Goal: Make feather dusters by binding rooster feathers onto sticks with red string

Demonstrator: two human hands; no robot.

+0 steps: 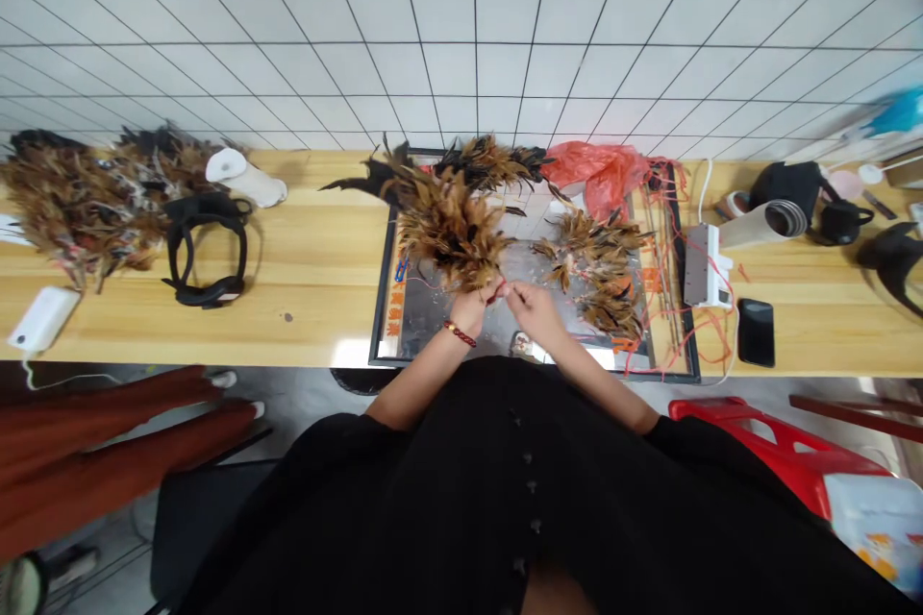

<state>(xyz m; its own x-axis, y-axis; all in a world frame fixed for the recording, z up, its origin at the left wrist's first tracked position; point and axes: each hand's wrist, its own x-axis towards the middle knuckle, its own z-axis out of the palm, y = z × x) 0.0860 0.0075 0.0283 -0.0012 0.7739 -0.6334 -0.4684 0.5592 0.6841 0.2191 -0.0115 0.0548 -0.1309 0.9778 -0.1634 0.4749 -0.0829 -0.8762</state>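
Observation:
A bushy bundle of brown and black feathers point(454, 226) rises away from me, and my left hand point(472, 310) is closed around its base. On that wrist is a beaded bracelet point(460, 334). My right hand point(532, 307) touches the left at the base, its fingers pinched on a thin red string point(498, 289). Under both hands lies a dark-framed glass panel point(439, 332). Smaller feather bunches point(606, 250) rest on it to the right, and another feather bunch point(494, 161) sits behind the held one.
A red plastic bag point(598, 171), loose pink strings point(667, 307), a power strip point(707, 264) and a phone point(756, 332) lie rightward. Leftward are a feather pile point(93, 197), a white roll point(245, 177) and a black headband device point(207, 255). Another person's legs point(130, 432) show lower left; a red stool point(771, 447) stands right.

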